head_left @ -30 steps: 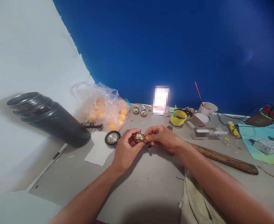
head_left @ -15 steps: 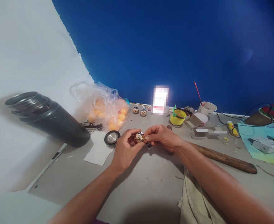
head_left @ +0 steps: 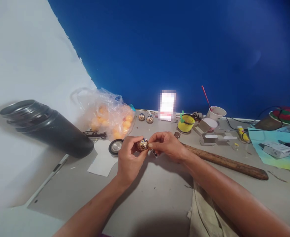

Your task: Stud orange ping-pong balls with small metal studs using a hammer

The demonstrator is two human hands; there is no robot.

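Note:
My left hand pinches a small decorated ball, gold with dark and red spots, just above the grey table. My right hand meets it from the right, fingertips pressed on the ball's side, and a thin dark tool pokes out below those fingers. Both hands are closed. Two similar decorated balls sit farther back on the table.
A dark flask lies on its side at left, its round lid near my left hand. A plastic bag of orange balls, glasses, a yellow cup, paper cups, a long wooden stick and cloth surround.
Both hands with the ball have shifted slightly left and up in view as the head turned; the grip stays the same.

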